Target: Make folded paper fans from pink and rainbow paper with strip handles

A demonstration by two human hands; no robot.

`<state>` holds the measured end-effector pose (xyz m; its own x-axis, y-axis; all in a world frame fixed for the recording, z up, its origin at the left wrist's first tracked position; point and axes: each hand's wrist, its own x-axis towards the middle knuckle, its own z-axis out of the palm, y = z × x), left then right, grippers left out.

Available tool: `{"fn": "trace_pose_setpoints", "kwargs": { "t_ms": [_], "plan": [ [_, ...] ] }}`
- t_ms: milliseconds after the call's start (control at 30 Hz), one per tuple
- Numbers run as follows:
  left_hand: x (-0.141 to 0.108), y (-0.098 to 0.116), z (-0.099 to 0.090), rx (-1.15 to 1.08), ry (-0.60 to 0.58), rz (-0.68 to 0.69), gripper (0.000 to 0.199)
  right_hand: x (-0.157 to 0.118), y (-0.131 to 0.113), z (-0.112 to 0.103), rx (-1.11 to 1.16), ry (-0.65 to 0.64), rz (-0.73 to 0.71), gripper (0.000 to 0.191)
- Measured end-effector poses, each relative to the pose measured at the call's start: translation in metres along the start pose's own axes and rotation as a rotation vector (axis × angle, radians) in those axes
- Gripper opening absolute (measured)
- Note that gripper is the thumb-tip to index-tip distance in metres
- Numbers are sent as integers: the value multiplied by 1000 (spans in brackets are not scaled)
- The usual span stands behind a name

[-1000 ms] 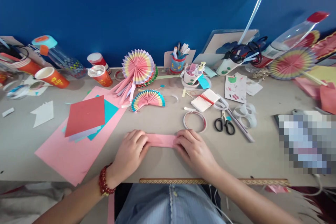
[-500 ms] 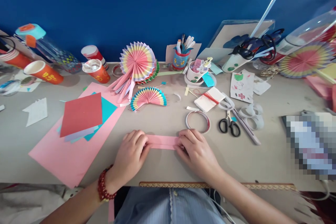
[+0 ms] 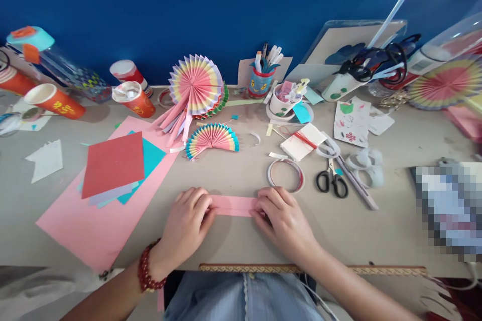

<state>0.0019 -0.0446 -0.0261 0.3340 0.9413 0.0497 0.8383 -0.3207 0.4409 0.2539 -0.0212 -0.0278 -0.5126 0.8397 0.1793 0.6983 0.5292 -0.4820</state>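
Observation:
A narrow folded strip of pink paper [image 3: 233,204] lies across the desk in front of me, with a crease running along its length. My left hand [image 3: 190,218] grips its left end, fingers curled and thumb at the lower edge. At the other end my right hand [image 3: 281,218] holds the paper in the same way, its fingertips partly hidden. Just beyond my right hand is a roll of tape [image 3: 269,174]. A small pleated paper fan [image 3: 213,139] with blue and yellow edges lies beyond the strip.
Red paper [image 3: 113,164] and other coloured sheets lie on a large pink sheet [image 3: 71,220] at left. Black-handled scissors [image 3: 331,180] and a lilac cutter [image 3: 357,183] are at right. Paper cups [image 3: 56,101], a pleated rosette [image 3: 196,85] and a pen holder [image 3: 259,84] line the back.
The camera view has shifted slightly, spreading the desk items a little outward. Both hands stay on the ends of the pink strip, with hardly any movement.

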Motion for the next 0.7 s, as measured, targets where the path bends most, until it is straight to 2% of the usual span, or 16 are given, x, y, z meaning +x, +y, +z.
{"fn": "trace_pose_setpoints", "kwargs": {
  "t_ms": [200, 433, 567, 700],
  "plan": [
    [-7, 2, -1, 51, 87, -3, 2, -2, 1, 2, -16, 26, -16, 14],
    [-23, -3, -6, 23, 161, -104, 10, -2, 3, 3, -10, 35, -42, 14],
    [-27, -4, -5, 50, 193, -106, 12, -1, 3, 3, -26, 36, -49, 15],
    [-26, 0, -2, 192, 192, 2, 35, -2, 2, 4, -52, 58, -54, 15]
  ]
}}
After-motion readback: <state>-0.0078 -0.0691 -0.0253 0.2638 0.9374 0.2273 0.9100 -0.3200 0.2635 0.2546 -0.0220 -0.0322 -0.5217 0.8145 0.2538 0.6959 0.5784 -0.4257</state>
